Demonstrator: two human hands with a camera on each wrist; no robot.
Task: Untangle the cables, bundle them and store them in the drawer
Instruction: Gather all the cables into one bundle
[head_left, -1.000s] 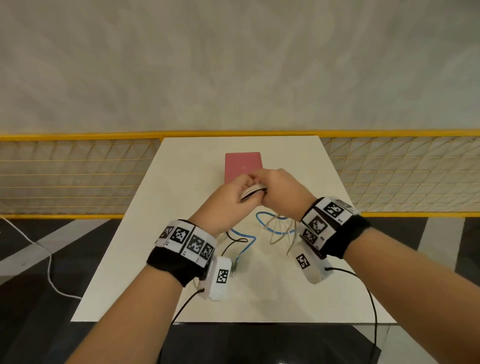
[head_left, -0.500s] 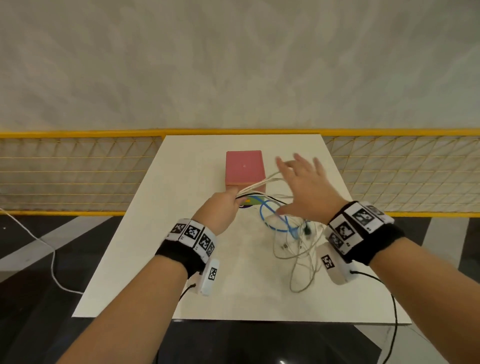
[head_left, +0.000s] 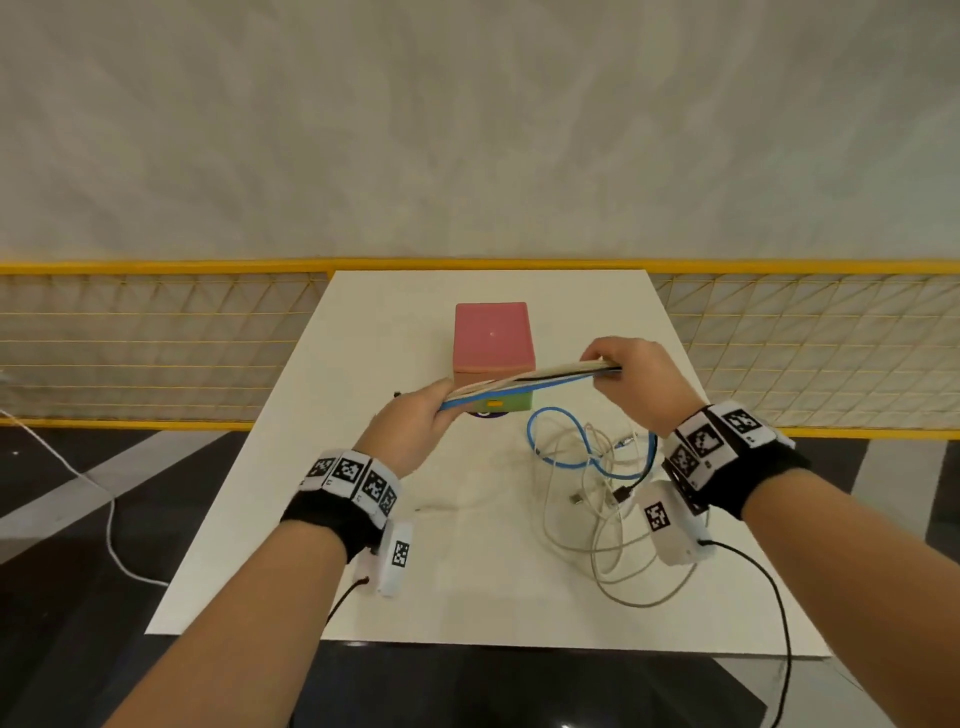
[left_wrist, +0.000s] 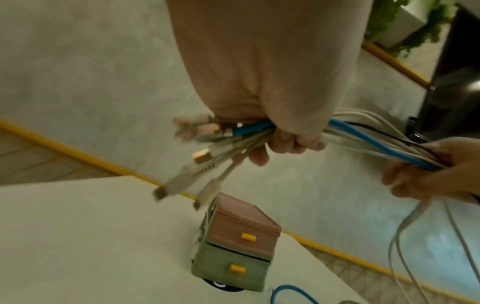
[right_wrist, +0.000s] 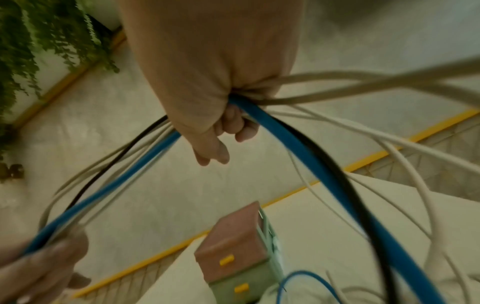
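Cables (head_left: 524, 383) run as one flat band between the two hands, stretched in the air above the worktop (head_left: 260, 545) and just in front of the small drawer box (head_left: 492, 338). The band holds a blue cable (left_wrist: 363, 135), a black cable (right_wrist: 335, 164) and several white ones lying side by side. The left hand (head_left: 415, 423) grips the band's lower, nearer end: its fingers (left_wrist: 293, 142) are curled tight round the strands, and the plugs (left_wrist: 197, 156) fan out loose past the fist on the far side from the right hand. The right hand (head_left: 631, 371) holds the band's other, higher end, its fingers (right_wrist: 233, 123) curled round the same strands, with the thumb pointing down below them.

Beyond the right hand's fingers the cables fall slack and drop to the worktop, where they lie below that wrist in loose, overlapping loops: a blue loop (head_left: 561, 439) nearest the box, white loops (head_left: 613, 561) spreading toward the near edge, and two free plug ends (head_left: 597, 496) among them.

The drawer box stands beyond and between the two hands, with a pink upper drawer (left_wrist: 244, 232) and a green lower drawer (left_wrist: 231, 269), each with a yellow pull; both drawers look closed. The band crosses in front of the box's face in the head view without touching it.
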